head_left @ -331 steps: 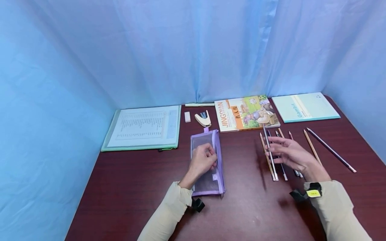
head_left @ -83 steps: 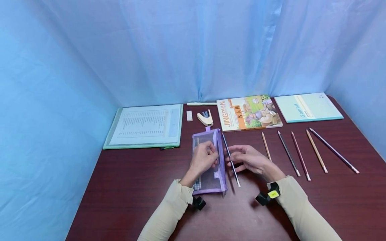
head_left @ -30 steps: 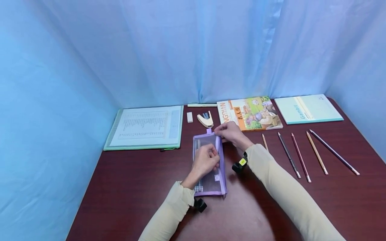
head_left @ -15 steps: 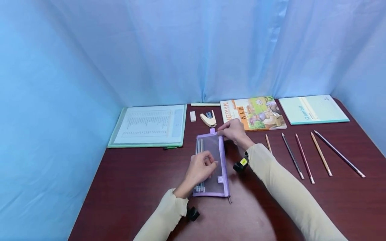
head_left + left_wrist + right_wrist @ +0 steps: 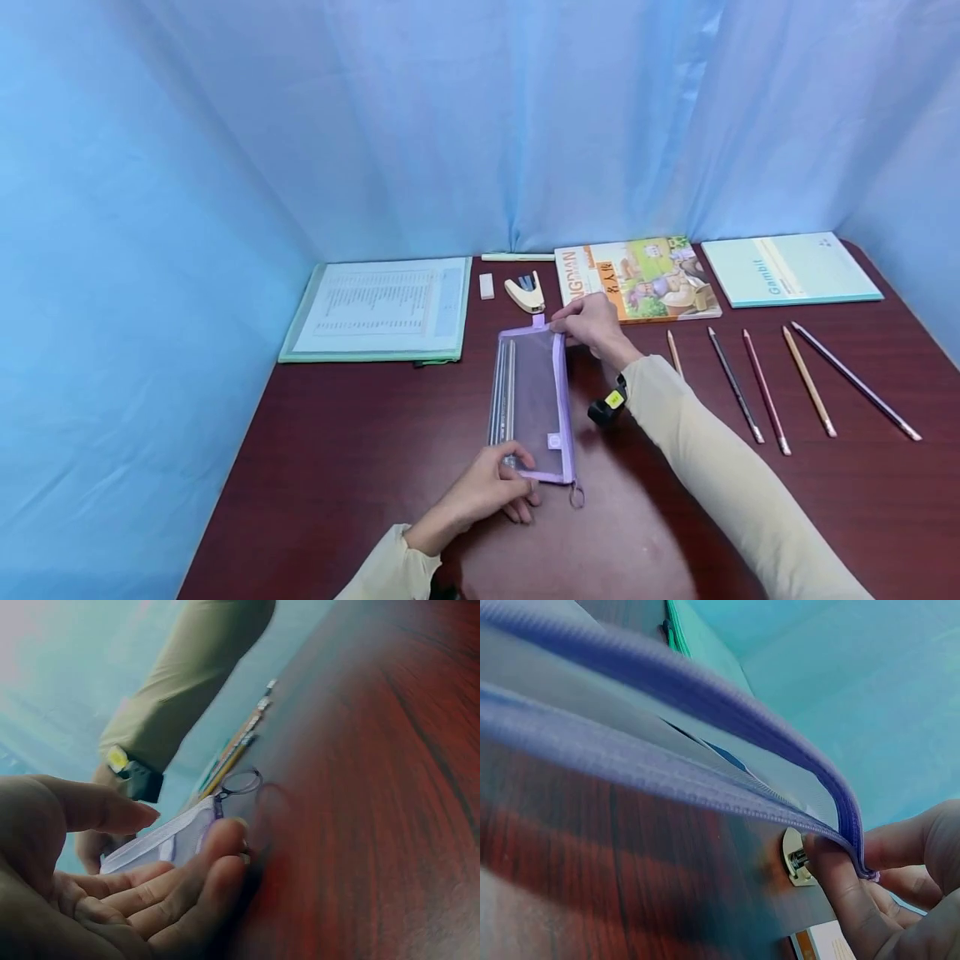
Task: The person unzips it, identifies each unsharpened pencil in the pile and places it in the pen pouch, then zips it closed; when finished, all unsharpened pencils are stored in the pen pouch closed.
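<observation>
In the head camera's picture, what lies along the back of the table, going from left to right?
Green folder → white eraser → stapler → picture book → pale green notebook.

Left hand (image 5: 491, 492) now off the middle of the mesh pouch (image 5: 532, 400), down at its near end, right hand (image 5: 592, 323) pinching its far corner, pencils inside.

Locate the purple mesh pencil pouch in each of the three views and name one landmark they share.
Head: pencil pouch at table centre, between both hands.
Left wrist: lower left, its near end by the fingers.
Right wrist: fills the upper frame, corner pinched.
Shared landmark: dark red table.
</observation>
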